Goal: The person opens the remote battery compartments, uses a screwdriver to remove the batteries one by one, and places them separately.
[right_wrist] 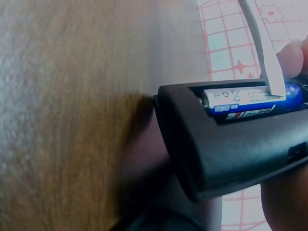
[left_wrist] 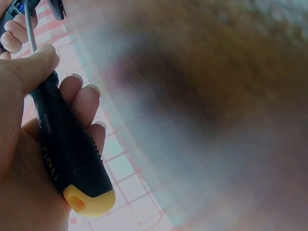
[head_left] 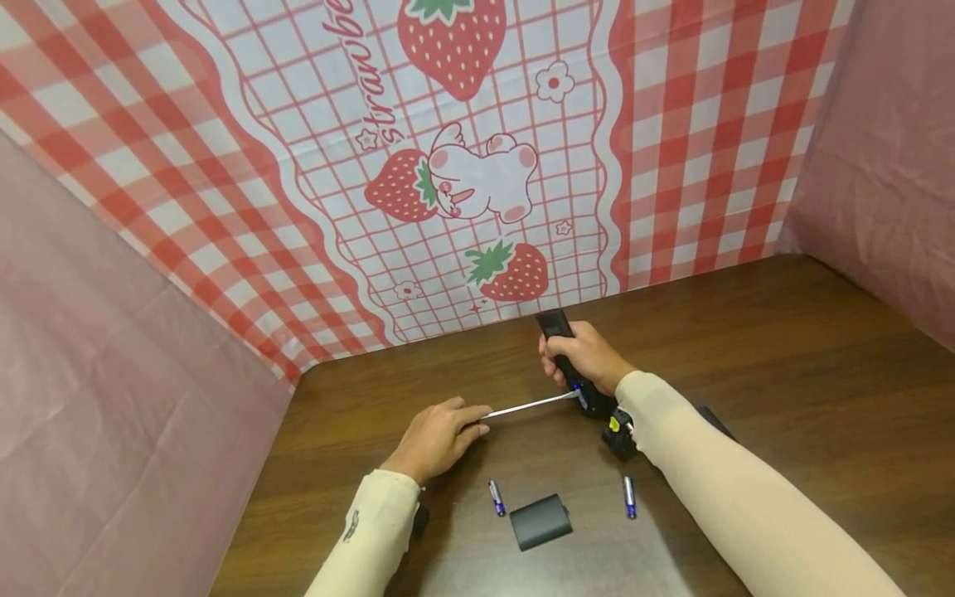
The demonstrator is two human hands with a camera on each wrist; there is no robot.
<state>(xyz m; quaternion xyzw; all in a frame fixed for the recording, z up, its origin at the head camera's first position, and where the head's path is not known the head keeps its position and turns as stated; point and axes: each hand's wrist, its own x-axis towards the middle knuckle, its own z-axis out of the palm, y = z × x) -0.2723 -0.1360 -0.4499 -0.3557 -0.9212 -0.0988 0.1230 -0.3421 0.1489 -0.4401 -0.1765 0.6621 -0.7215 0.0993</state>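
Observation:
My left hand (head_left: 440, 435) grips a flat-blade screwdriver, whose black and yellow handle (left_wrist: 72, 144) lies across the palm in the left wrist view. The thumb presses near the base of the shaft. My right hand (head_left: 589, 356) holds a long black device (head_left: 555, 323) with an uncovered battery compartment. In the right wrist view, a blue and white battery (right_wrist: 245, 101) lies inside that compartment. The flat screwdriver tip (right_wrist: 275, 84) overlaps the battery's top side; whether it is wedged beneath an edge I cannot tell.
Two loose batteries, a left one (head_left: 496, 497) and a right one (head_left: 630, 497), lie on the wooden table (head_left: 336, 514). Between them is a dark curved cover (head_left: 540, 522). Another dark object (head_left: 716, 423) is partly hidden behind the right sleeve. A strawberry-print cloth (head_left: 515, 274) hangs behind.

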